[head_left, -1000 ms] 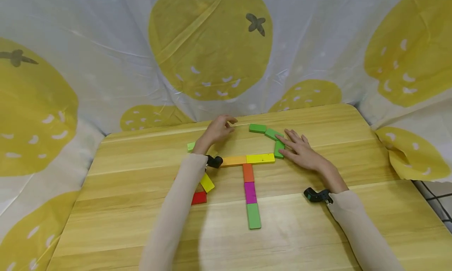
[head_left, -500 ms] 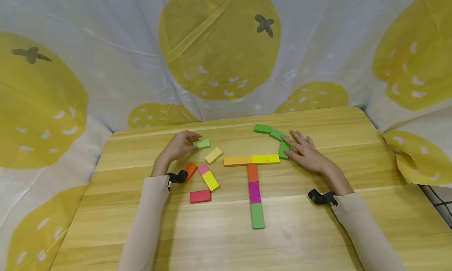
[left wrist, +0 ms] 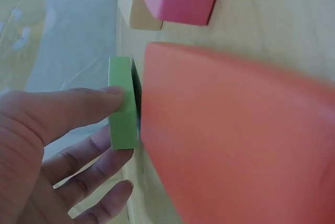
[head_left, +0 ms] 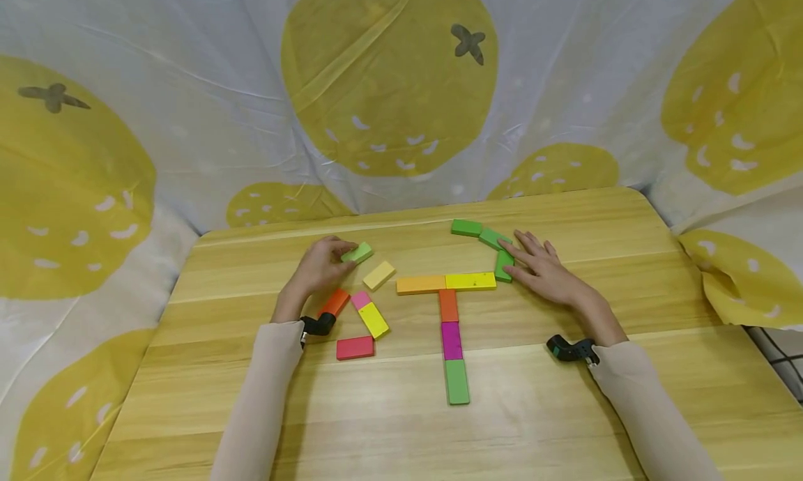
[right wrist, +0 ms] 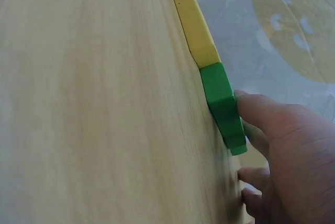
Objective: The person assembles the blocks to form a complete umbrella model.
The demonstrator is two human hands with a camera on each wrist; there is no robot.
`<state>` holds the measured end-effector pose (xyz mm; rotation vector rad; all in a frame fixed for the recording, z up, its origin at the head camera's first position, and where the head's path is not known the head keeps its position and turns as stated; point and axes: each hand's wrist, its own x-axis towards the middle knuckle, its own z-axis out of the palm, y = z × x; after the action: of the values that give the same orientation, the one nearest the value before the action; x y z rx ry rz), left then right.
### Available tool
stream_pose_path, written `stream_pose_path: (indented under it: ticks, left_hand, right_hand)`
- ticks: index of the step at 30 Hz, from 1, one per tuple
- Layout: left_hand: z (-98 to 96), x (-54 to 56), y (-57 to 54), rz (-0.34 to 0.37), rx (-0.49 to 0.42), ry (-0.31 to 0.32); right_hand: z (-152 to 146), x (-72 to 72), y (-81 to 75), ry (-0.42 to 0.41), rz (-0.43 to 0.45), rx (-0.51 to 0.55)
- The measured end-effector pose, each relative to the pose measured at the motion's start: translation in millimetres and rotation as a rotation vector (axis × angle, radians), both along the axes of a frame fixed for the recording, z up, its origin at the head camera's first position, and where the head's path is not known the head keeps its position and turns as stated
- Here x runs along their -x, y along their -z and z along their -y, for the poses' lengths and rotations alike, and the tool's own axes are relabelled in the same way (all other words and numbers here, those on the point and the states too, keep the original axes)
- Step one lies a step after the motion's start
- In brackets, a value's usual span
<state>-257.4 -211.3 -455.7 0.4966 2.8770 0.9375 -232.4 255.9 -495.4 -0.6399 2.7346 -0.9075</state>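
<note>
My left hand (head_left: 318, 266) pinches a light green block (head_left: 359, 252) at the table's back left. In the left wrist view, the thumb presses one face of that block (left wrist: 122, 103), with fingers behind it. My right hand (head_left: 544, 270) rests its extended fingers on two green blocks, a lower one (head_left: 504, 268) and a middle one (head_left: 493, 238). Another green block (head_left: 466, 227) continues their curve to the left. In the right wrist view, the thumb touches the side of the nearest green block (right wrist: 220, 90), which meets a yellow block (right wrist: 193, 20).
An orange block (head_left: 420, 284) and yellow block (head_left: 470, 281) top a stem of orange-red (head_left: 448, 305), purple (head_left: 452, 340) and green (head_left: 457, 382) blocks. Loose at left lie cream (head_left: 379, 275), orange-red (head_left: 334, 302), pink (head_left: 360, 300), yellow (head_left: 374, 321) and red (head_left: 355, 348) blocks.
My left hand has moved left from the back middle to the light green block and gripped it. The block has tilted slightly. My right hand stays on the green blocks.
</note>
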Motion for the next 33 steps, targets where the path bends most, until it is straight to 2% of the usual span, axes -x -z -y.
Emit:
stream_pose_path:
  ticks: [7,17,21,24,28,33]
  left_hand:
    - [-8.5,3.3,0.4,-0.077,-0.037,-0.01]
    - [-40.5,13.9,-4.7,-0.102,-0.102,-0.025]
    - [-59.3,22.6,-2.9,-0.08,-0.151,-0.014]
    - [-73.1,30.1,0.6,-0.038,-0.163,-0.019]
    - [-90.5,38.6,4.8,0.0,-0.14,-0.007]
    - [-108.1,49.8,7.9,-0.005,-0.114,0.02]
  right_hand:
    - [-0.8,1.2,1.5,0.003,0.003,-0.005]
    - [-0.6,1.3,1.4,0.003,0.008,-0.013]
    - [-0.9,1.3,1.1,0.002,0.006,-0.015]
    - [-0.8,1.8,0.8,0.0,0.006,-0.016]
    - [-0.8,2.0,0.4,-0.006,0.005,-0.015]
    - [-1.7,2.1,1.0,-0.002,0.013,-0.022]
